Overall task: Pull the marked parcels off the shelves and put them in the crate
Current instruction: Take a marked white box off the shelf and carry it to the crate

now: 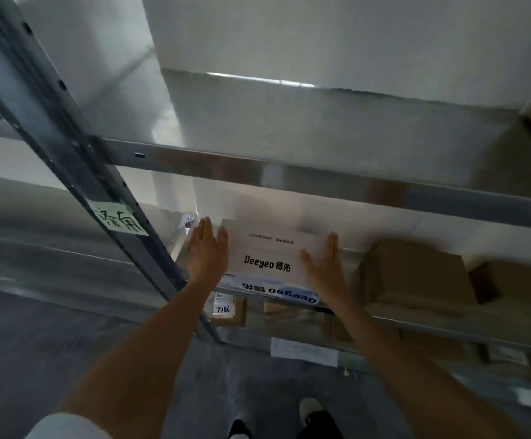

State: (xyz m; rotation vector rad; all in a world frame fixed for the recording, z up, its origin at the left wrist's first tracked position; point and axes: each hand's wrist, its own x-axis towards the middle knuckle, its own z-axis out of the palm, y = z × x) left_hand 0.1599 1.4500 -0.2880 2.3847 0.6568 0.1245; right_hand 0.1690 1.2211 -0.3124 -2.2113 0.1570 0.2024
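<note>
Lots of motion blur here. The brown boxes (416, 274) at right centre of the frame are smeared, edges unreadable, and another brown box at the far right is cut off by the frame edge. Big white boxes (337, 58) fill the upper half, tops cut off. On the lower shelf, small brown parcels (229, 312) are half hidden under the shelf rail; one label reads "7786", the rest I can't make out. No crate visible in my view.

The white parcel (267, 258) printed "Deeyeo" sits on the middle shelf (448, 324), centre of frame, its front edge at the lip of the shelf. Small print near its top is too faint to read.

My left hand (208, 248) is flat, fingers straight and together, palm laid against the left side of the white parcel. My right hand (324, 264) is spread, thumb out, laid against the parcel's right side; its fingertips are blurred. Whether the palms press firmly or only touch, I cannot tell. Neither hand curls round anything.

A green note (120, 218) with handwriting is stuck on the grey upright post (67, 128), left centre. Shoes (310, 410) show at the bottom edge on the dark floor.
</note>
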